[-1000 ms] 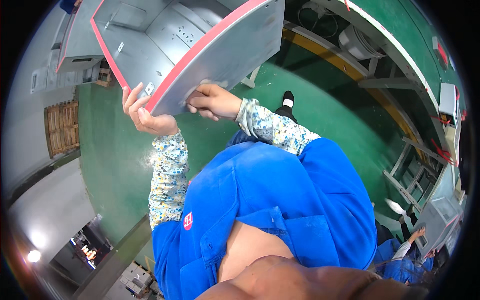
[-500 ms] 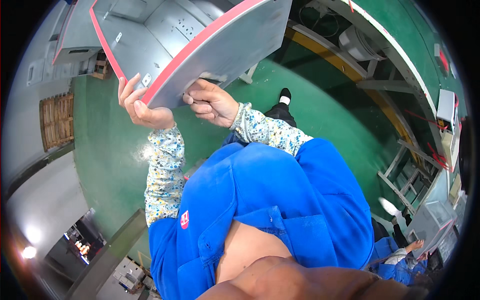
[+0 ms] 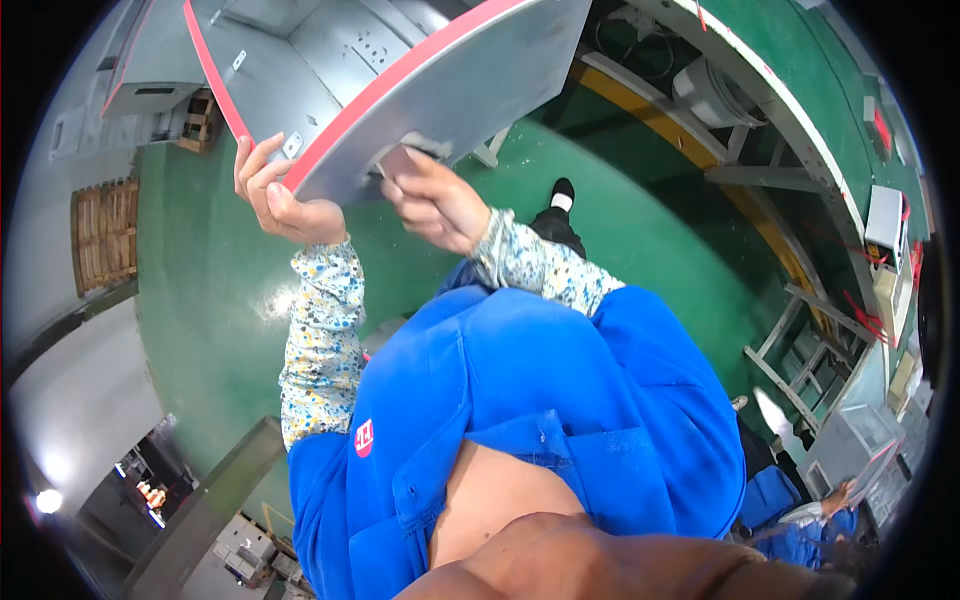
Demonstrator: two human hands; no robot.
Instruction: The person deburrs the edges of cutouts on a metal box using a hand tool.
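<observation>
A grey metal box [image 3: 480, 110] with red strips along its edges is tilted at the top of the view, its hollow inside facing up and left. My left hand [image 3: 290, 200] is wrapped round its near corner, fingers over the red edge. Beside a cutout in the box's near wall is my right hand [image 3: 440, 205], slightly blurred. It pinches a small, flat, reddish-brown piece [image 3: 402, 163] that looks like sandpaper. A pale, whitish patch surrounds the cutout. What carries the box is mostly out of view.
Another grey box [image 3: 160, 90] stands at the far left near wooden pallets [image 3: 104, 237]. To the right are a curved white-edged bench [image 3: 770, 85], a white bucket [image 3: 715, 95] and a metal frame [image 3: 795, 365]. A co-worker's hand [image 3: 838, 498] is at a grey box [image 3: 855, 450], lower right.
My right hand has shifted slightly right along the box wall, and the reddish-brown piece now shows more clearly. My left hand keeps its hold on the corner.
</observation>
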